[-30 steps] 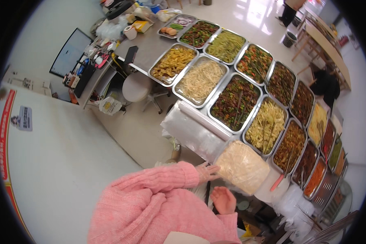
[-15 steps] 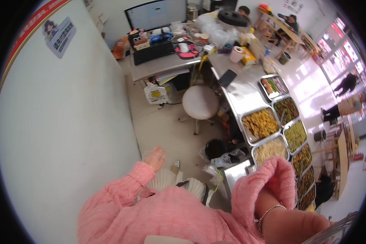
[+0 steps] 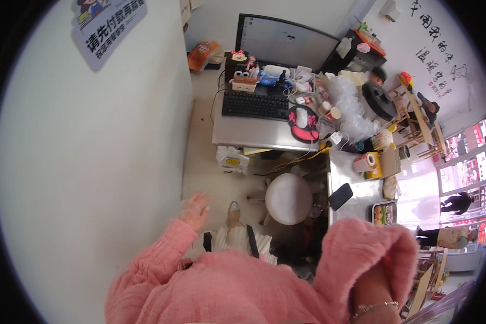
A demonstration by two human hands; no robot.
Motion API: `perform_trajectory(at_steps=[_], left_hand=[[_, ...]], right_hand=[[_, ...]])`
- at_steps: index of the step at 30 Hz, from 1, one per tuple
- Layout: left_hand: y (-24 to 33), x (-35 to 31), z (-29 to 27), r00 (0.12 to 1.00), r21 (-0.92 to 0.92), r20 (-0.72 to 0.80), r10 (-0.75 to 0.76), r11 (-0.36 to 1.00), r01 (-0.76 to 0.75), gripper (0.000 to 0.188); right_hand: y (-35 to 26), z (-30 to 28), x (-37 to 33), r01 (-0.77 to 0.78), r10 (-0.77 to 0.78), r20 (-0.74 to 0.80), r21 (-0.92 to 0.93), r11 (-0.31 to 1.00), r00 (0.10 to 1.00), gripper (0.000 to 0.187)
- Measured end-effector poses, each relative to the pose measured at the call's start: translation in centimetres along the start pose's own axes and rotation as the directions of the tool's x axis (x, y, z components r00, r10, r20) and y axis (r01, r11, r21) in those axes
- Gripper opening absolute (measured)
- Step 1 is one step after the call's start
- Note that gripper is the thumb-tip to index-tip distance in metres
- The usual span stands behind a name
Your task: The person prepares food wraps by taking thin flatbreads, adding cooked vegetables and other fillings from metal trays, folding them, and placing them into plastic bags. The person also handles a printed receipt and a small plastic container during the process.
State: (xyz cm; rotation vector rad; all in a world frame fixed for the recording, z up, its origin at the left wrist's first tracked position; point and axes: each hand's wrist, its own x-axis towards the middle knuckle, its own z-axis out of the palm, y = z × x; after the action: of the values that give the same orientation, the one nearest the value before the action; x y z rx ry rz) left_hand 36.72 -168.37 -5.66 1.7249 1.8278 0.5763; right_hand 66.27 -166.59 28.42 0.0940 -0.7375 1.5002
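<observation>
My left hand [image 3: 194,209] is a little blurred. It hangs empty beside the white wall [image 3: 92,178], fingers stretched out and apart, above the floor. My right arm is bent at the lower right, its pink knitted sleeve [image 3: 362,248] pushed wide round the forearm. A thin bracelet [image 3: 373,306] circles the wrist. Only a sliver of my right hand [image 3: 382,316] shows past it, and the lower edge cuts off the fingers. A clear, glossy edge [image 3: 443,302] slants by the lower right rim; whether the hand touches it cannot be told.
Ahead stands a metal desk [image 3: 243,132] with a monitor [image 3: 286,46], black keyboard [image 3: 255,105] and white mouse [image 3: 301,117]. A round stool [image 3: 289,198] is before it. On the metal counter [image 3: 356,186] lie a phone [image 3: 341,197] and a food tray [image 3: 384,204]. People are farther right.
The view has swung toward the desk, which appears nearer; most food trays have left the picture. My right hand has dropped almost out of view. My left hand stays low by the wall.
</observation>
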Motion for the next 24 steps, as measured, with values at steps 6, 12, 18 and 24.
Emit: perform_trajectory(at_steps=[6,12,18,24], left_hand=[[-3.5,9.2,-5.4,0.970,-0.192,-0.222,-0.095,0.980,0.052,0.031],[-9.2,18.4,-9.2,0.961,-0.486,-0.119,-0.249,0.859,0.162,0.026],[-9.1,30.4,-13.2,0.987,-0.420,-0.087,-0.134,0.904,0.086,0.027],[-7.6,37.5,-16.3,0.994,-0.355,-0.111,-0.002,0.934,-0.037,0.026]], right_hand=[[9.7,-0.9,10.4,0.726,-0.656,-0.336,0.454,0.516,0.677,0.013],[13.7,-5.2,18.2,0.111,-0.003,0.295,-0.351,0.930,0.955,0.017],[14.0,-7.0,22.5,0.107,0.120,0.339,-0.578,0.809,0.933,0.023],[21.9,-11.9,29.5,0.342,-0.274,0.215,-0.415,0.843,0.937,0.029]])
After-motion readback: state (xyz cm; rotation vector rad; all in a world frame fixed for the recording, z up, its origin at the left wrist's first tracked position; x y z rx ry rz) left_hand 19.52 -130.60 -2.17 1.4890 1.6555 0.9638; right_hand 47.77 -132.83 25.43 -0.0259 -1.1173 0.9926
